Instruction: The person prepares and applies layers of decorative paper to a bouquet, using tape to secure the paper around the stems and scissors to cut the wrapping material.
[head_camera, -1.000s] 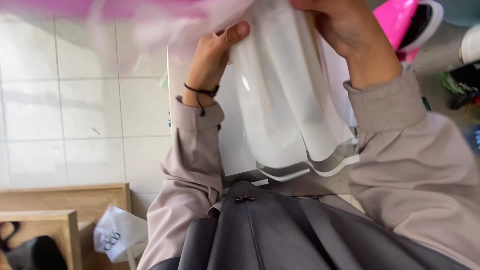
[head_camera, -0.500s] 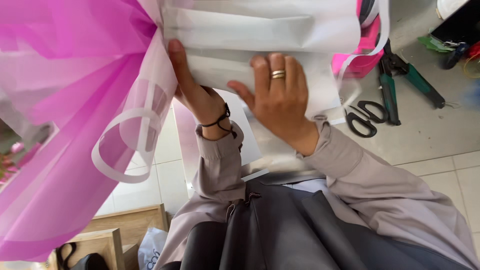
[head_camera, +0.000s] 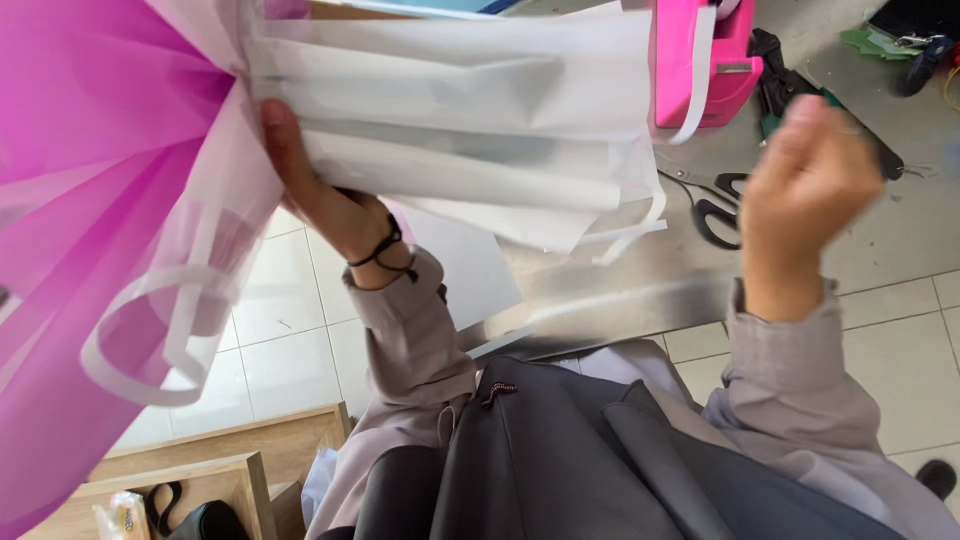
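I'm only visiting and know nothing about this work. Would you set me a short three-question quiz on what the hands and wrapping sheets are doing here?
1. True or false: the left hand grips the folded white translucent wrapping sheets.
2. Which thing lies on the grey worktop near the raised right hand? A: black-handled scissors; B: a hammer; C: a paint brush.
3. Fill in: beside the white sheets, on the left hand's side, billows a large ____ sheer wrapping sheet.

Key: 1 true; 2 A; 3 pink. The right hand holds nothing that shows, though it is blurred.
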